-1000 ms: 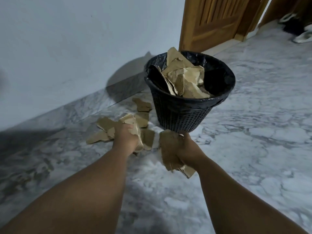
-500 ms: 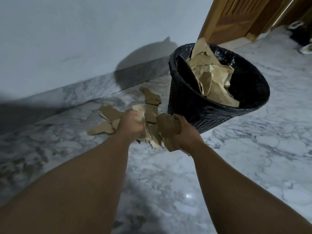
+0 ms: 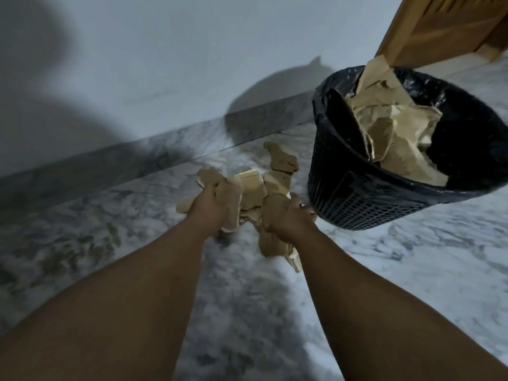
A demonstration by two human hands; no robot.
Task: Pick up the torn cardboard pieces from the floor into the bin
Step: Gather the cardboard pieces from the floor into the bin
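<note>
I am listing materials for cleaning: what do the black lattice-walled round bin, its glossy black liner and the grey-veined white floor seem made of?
Black lattice-walled round bin: probably moulded plastic, matt; regular grid of holes. Glossy black liner: thin plastic film; crinkled, glinting rim. Grey-veined white floor: likely polished marble or marble-look tile; veining, sheen.

Cardboard pieces (image 3: pixel 281 160) on floor (image 3: pixel 412 257) left of bin (image 3: pixel 357 193); wall (image 3: pixel 192 64) behind; door (image 3: pixel 439 23) behind bin.

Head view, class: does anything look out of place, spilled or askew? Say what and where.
Yes. Torn cardboard pieces litter the marble floor just left of the black bin, where they don't belong. Cardboard in the bin pokes above its rim. The left hand and right hand each grip more.
</note>
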